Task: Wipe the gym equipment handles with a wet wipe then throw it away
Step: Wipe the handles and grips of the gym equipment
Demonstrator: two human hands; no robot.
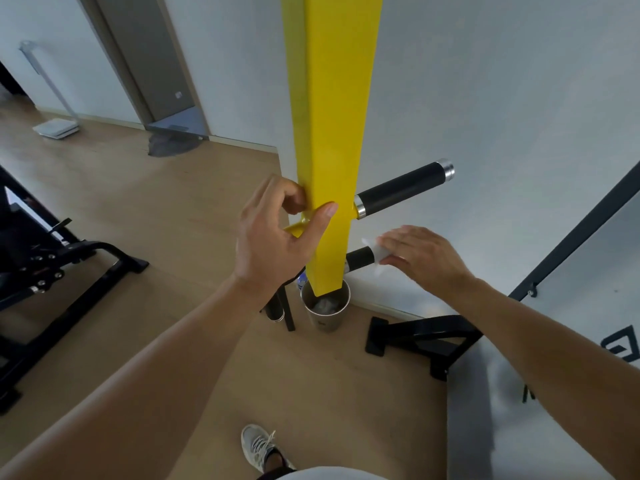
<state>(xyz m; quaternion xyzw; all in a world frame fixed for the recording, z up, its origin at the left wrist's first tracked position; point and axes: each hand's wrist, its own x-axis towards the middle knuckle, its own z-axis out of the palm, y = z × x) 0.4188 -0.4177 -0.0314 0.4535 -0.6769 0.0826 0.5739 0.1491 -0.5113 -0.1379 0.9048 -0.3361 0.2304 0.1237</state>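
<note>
A yellow post (329, 140) hangs down the middle of the view with two black handles on its right side. The upper handle (401, 189) is bare, with a silver end cap. My right hand (422, 259) wraps a white wet wipe (379, 252) round the lower handle (358, 259), covering its outer part. My left hand (277, 233) grips the post's left edge, thumb on its front face and fingers curled behind. Below the post stands a metal bin (325, 311) with crumpled wipes inside.
Another black handle (275, 308) hangs left of the bin. A black machine frame (52, 268) fills the left side. A black stand foot (415, 336) and a grey padded panel (540, 393) sit at the right. My shoe (258, 445) is on the wooden floor.
</note>
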